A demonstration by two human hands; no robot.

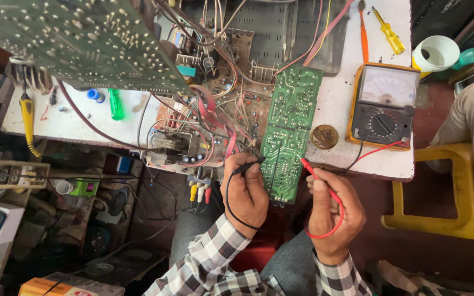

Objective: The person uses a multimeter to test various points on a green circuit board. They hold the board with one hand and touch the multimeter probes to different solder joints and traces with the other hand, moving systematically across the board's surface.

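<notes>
**Probing a green circuit board at the worktop edge**

Largest first: white worktop (352, 104), scuffed and hard, beyond both hands. Just past the left hand, a brown chassis board (204, 131) tangled with red and grey wires, stiff but snag-prone. Between the hands and running away from them, the long green circuit board (289, 131): thin, rigid, light, likely brittle at the solder joints, near end overhanging the worktop edge; best held by its bare long edges, never by the soldered face. Beyond the right hand, a yellow-cased analogue multimeter (382, 104), boxy, rubbery shell, glass-like dial window, probably scratch-prone.

Left hand (245, 192) closed around the black probe (248, 166), tip touching the board's near left edge. Right hand (333, 211) closed in a pinch on the red probe (316, 178), tip set against the board's near right edge. Both probes slim, hard plastic, smooth, light; soft leads looping loosely below the hands. Small round bronze-coloured disc (325, 136) just beyond the right hand, beside the board.
</notes>
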